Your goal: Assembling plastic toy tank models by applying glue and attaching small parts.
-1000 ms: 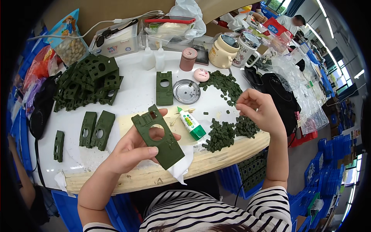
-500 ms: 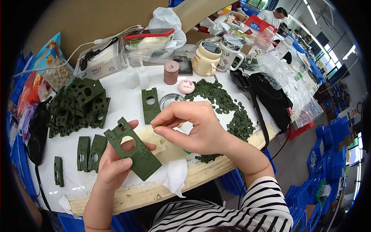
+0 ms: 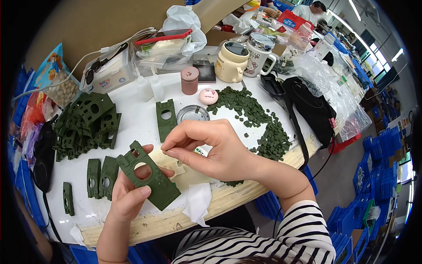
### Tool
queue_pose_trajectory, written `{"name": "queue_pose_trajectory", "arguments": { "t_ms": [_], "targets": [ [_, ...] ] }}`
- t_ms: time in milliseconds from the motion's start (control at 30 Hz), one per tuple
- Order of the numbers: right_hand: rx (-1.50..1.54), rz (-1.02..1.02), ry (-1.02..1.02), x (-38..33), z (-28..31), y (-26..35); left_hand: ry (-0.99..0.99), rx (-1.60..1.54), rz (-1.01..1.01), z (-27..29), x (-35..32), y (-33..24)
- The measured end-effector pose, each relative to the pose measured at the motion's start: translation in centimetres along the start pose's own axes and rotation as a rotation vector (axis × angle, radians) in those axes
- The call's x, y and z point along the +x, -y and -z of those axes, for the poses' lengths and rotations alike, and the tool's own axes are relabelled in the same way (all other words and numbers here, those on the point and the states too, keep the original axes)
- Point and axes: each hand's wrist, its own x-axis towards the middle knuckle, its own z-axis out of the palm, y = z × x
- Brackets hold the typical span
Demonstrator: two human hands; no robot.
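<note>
My left hand (image 3: 125,203) holds a dark green plastic toy tank hull (image 3: 162,192) by its edges, its large round hole facing up. Just right of the hull, my right hand (image 3: 213,147) is pinched, thumb against forefinger; a tiny dark bit shows at the tips, too small to make out. Another green hull part (image 3: 166,125) lies beyond, beside a shallow round metal tin (image 3: 193,115). To the left lie several more hull parts (image 3: 108,176) and a heap of them (image 3: 88,125). Small green plastic pieces (image 3: 272,141) are spread right of my right hand, which partly hides them.
Toward the back stand squeeze bottles (image 3: 157,88), a dark pink canister (image 3: 189,81), a round pink case (image 3: 208,96) and two mugs (image 3: 231,66). A black bag (image 3: 310,105) lies at the right. A white tissue (image 3: 198,203) hangs at the table's front edge.
My right hand has moved slightly left and down toward the hull, still pinched. The hull in my left hand has shifted slightly down. The whole view has moved a little.
</note>
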Motion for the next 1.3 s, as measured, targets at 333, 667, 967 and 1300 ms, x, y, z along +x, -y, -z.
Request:
{"name": "queue_pose_trajectory", "arguments": {
  "t_ms": [333, 667, 967, 1300],
  "targets": [
    [-0.013, 0.005, 0.01, 0.0, -0.1, 0.1, 0.024, 0.017, 0.006, -0.1, 0.1, 0.2],
    [-0.018, 0.039, -0.001, -0.1, -0.2, -0.4, 0.034, 0.032, 0.015, 0.1, 0.1, 0.1],
    [0.001, 0.072, -0.014, -0.2, -0.1, -0.9, -0.027, 0.113, 0.012, -0.1, 0.2, 0.5],
    [-0.01, 0.133, -0.018, -0.1, 0.1, -1.2, -0.065, 0.163, -0.044, 0.1, 0.3, 0.6]
  ]
}}
